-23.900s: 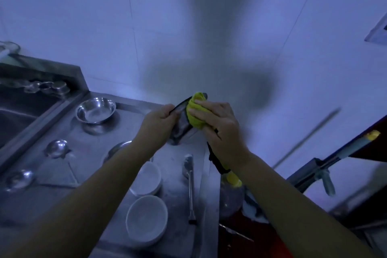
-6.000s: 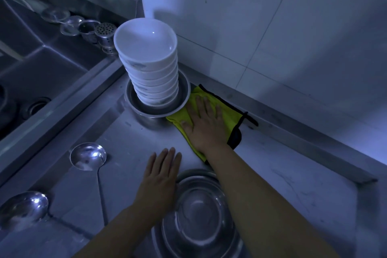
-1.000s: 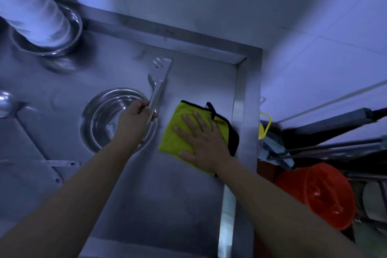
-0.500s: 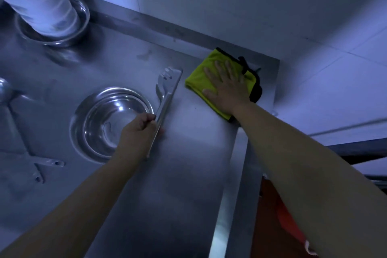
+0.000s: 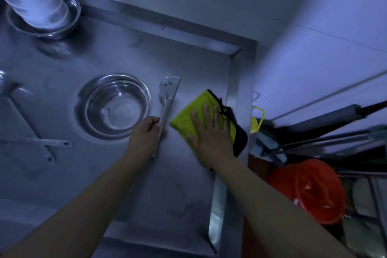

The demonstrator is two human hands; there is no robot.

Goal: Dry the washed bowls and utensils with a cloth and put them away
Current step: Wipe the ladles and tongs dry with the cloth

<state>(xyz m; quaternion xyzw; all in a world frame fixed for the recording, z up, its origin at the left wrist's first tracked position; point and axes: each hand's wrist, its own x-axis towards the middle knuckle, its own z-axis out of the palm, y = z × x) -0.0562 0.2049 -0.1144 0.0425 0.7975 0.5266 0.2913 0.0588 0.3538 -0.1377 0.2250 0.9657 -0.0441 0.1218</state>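
Your left hand (image 5: 146,132) pinches the spatula (image 5: 167,100), its long axis pointing away; the cloth (image 5: 188,117) lies just right, under your flat, spread right hand (image 5: 211,138).

Yellow cloth (image 5: 189,118), black-edged; orange bucket (image 5: 310,190)

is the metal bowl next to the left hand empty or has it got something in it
Empty. The metal bowl sits upright on the counter, and its shiny bare bottom shows, nothing inside.
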